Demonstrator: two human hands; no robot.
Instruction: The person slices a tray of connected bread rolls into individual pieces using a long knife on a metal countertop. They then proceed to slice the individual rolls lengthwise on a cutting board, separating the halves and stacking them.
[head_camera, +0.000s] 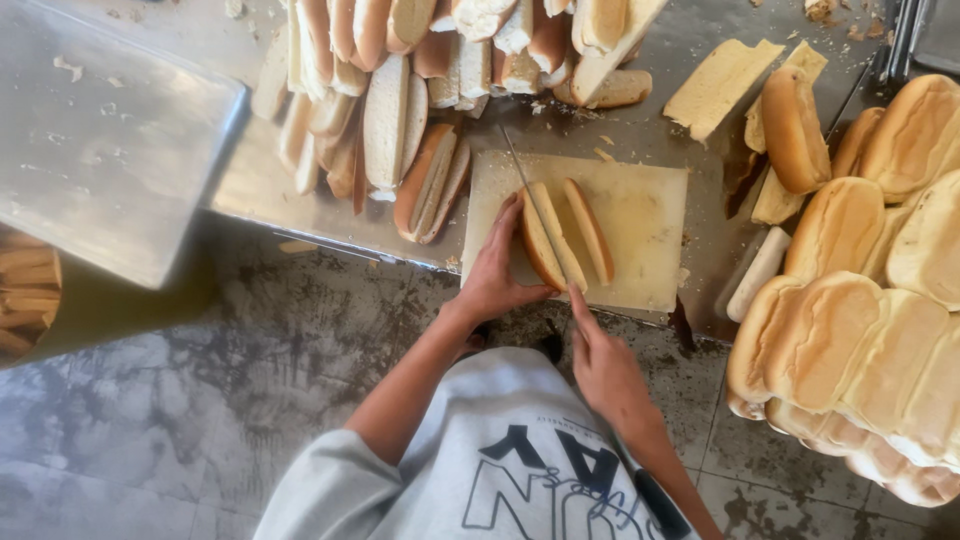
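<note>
Mid-slice here: left hand (492, 275) pinned the bread roll (550, 238) on the cutting board (640, 225) on the table (700, 160), right hand (600, 365) gripped the knife (535, 205). Next stroke probably needed fingers tucked clear.
</note>
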